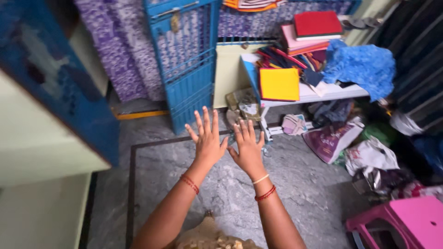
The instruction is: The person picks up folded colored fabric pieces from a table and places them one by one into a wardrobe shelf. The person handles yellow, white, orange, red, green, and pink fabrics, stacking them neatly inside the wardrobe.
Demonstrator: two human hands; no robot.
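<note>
Both hands are hovering empty, fingers spread, the right hand (248, 150) nearer the yellow cloth (278, 84) lying beyond its fingertips than the left hand (207, 140).

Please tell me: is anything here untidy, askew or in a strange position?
Yes. Both hands, left hand and right hand, are held out open and empty. Beyond them, the white shelf carries a leaning heap of folded coloured cloths, a crumpled blue fabric overhangs its edge, and plastic bags lie scattered on the grey stone floor.
</note>
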